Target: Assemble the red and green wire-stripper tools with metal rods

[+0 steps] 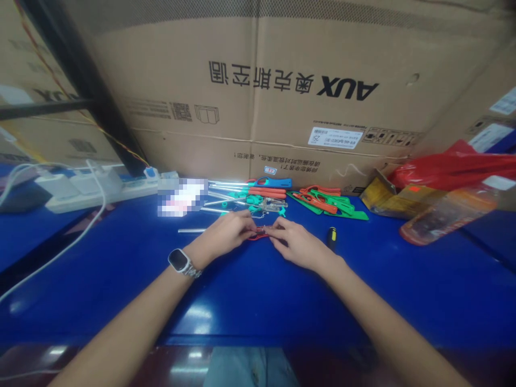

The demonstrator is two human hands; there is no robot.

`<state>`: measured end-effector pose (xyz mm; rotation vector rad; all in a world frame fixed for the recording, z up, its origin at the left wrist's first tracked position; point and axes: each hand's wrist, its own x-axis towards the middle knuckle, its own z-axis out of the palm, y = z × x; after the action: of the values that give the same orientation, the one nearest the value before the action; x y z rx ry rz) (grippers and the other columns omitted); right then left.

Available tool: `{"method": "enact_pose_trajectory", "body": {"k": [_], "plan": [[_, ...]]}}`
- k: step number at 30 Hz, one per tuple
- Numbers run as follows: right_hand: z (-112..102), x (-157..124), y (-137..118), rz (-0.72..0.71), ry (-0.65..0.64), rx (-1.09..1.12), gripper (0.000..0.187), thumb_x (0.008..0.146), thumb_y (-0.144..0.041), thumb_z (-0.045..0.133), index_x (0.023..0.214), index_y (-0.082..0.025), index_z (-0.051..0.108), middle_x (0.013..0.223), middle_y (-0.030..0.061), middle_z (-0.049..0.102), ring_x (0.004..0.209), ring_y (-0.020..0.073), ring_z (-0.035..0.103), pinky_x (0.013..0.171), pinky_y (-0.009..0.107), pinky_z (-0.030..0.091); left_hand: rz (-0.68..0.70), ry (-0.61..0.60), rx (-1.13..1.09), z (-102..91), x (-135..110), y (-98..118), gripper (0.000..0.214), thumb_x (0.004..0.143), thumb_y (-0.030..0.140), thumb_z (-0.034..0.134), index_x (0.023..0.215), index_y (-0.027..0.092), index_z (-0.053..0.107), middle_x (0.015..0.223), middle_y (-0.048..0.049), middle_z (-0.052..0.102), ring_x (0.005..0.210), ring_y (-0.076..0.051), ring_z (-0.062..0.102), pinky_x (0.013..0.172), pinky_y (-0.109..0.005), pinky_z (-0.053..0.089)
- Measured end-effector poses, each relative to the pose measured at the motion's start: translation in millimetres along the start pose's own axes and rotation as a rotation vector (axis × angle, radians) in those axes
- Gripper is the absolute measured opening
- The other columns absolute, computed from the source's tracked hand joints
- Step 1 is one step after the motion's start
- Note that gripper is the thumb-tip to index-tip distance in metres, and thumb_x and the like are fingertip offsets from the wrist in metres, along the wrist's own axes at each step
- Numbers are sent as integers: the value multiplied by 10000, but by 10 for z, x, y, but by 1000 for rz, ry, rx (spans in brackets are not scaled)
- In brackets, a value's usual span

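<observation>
A red lighter handle shell (261, 235) lies low over the blue table between my two hands; the fingers cover much of it. My left hand (228, 234), with a watch (179, 260) on its wrist, pinches the shell's left end. From the right, my right hand (298, 243) has its thumb and fingertips closed at the shell, on small parts too tiny to name. A thin metal tube (191, 231) sticks out to the left of my left hand. Just beyond the hands are long-necked lighters (270, 192) and loose lighter parts (255, 202) with teal pieces.
Green and orange handle shells (330, 203) lie at the back right, with a black-and-yellow screwdriver (331, 236) nearer. A plastic bottle (447, 215), a small open carton (382, 196) and a red bag (451, 166) stand farther right. At left is a power strip (100, 193); a large cardboard box (258, 118) walls the back.
</observation>
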<state>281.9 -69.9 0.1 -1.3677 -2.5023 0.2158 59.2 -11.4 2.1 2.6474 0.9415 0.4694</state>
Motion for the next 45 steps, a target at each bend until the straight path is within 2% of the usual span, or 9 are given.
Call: {"method": "enact_pose_trajectory", "body": {"k": [8,14,20,27,33,37,40,42,45], "plan": [[-10,-61,-42,-26,-62,-146,421,967,-117,423,1364,-140,563,1146,136,565,939,223,575,876,412,497,39,8,91,43,18,31,168,958,188,552,930,165,716,943,-55,651,810,-177,631,736,-288,465],[-7,-94,-44,-20,-25,-70,428,978,-175,440,1393,-198,542,1197,126,560,998,233,579,912,438,488,63,24,151,63,7,42,201,959,177,528,938,166,728,928,-62,636,778,-175,610,706,-287,458],[-6,-82,-45,-14,-44,-99,387,964,-150,452,1309,-189,623,1125,114,563,913,211,565,870,404,486,44,-16,154,-15,-16,135,239,968,231,521,937,167,750,912,-72,635,779,-182,609,701,-293,456],[12,-81,-35,-23,-16,-78,357,971,-169,461,1280,-196,640,1099,106,558,914,207,556,857,389,472,48,7,183,-85,-58,234,269,943,273,560,1164,243,711,969,-64,627,886,-213,601,797,-339,462],[3,-93,-47,-23,8,-52,345,976,-211,475,1277,-218,643,1080,96,569,920,209,561,847,382,471,71,-65,247,-6,-71,271,284,959,240,488,1106,217,730,967,-86,632,942,-243,590,852,-384,462],[-12,-87,-37,-20,7,-35,339,966,-226,499,1265,-226,657,1096,92,577,918,204,575,851,380,469,33,7,102,-113,-74,139,316,915,263,531,1181,217,696,982,-79,626,924,-231,599,830,-367,492],[-14,-75,-18,-9,6,-14,352,955,-242,522,1280,-237,656,1098,85,583,915,200,584,858,376,467,-71,174,27,-264,-106,-64,369,833,156,520,1152,180,704,1080,-91,633,1002,-239,595,907,-385,493],[-17,-67,-13,-4,12,-9,344,950,-253,533,1266,-241,668,1099,86,591,910,201,586,853,373,463,-159,163,0,-344,-138,-185,410,775,112,506,1109,192,730,1087,-80,647,966,-229,609,867,-370,511],[-40,-44,-33,8,19,-44,348,954,-263,527,1274,-246,663,1087,89,606,881,202,583,842,382,448,-267,46,-77,-389,-180,-271,427,732,98,515,1084,180,741,1055,-76,692,874,-209,639,794,-340,531]]}}
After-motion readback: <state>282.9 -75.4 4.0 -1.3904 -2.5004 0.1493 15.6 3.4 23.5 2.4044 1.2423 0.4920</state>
